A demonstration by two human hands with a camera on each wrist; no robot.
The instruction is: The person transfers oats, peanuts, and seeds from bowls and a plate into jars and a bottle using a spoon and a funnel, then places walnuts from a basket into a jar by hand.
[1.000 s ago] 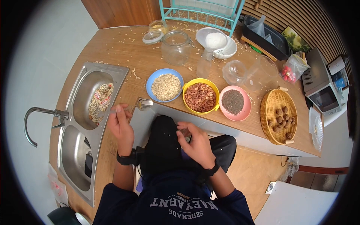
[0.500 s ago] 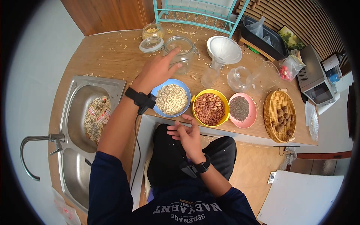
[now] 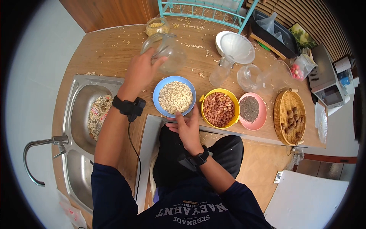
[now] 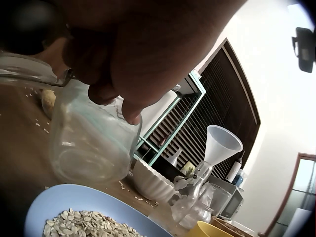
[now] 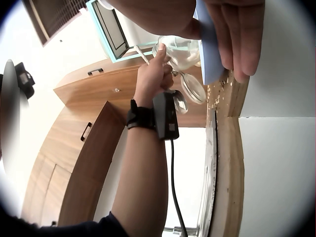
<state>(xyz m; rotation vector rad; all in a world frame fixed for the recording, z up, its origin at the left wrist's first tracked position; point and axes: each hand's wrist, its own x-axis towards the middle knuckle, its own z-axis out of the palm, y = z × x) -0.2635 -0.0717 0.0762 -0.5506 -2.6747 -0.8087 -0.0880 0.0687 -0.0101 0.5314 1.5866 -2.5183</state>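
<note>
My left hand (image 3: 140,74) grips the large glass jar (image 3: 173,57) near its mouth, behind the blue bowl (image 3: 155,95) of pale flakes (image 3: 175,97). The jar leans toward that hand, with its hinged lid hanging at the mouth; the left wrist view shows the jar (image 4: 91,148) beside the bowl (image 4: 37,212). No contents can be made out inside it. At the bowl's near edge is my right hand (image 3: 187,131); in the right wrist view the bowl's rim (image 5: 211,54) lies between thumb and fingers of this hand (image 5: 237,34).
Right of the blue bowl stand a yellow bowl (image 3: 204,114) of nuts, a pink bowl (image 3: 262,112) of dark seeds and a wicker basket (image 3: 280,129) of walnuts. Behind are a funnel (image 3: 237,47) on a bottle, clear containers and a small jar (image 3: 157,26). A sink (image 3: 76,122) is at left.
My left hand has gone from beside the sink to the jar, which is now tilted leftward. My right hand has moved from above the lap to the blue bowl's rim.
</note>
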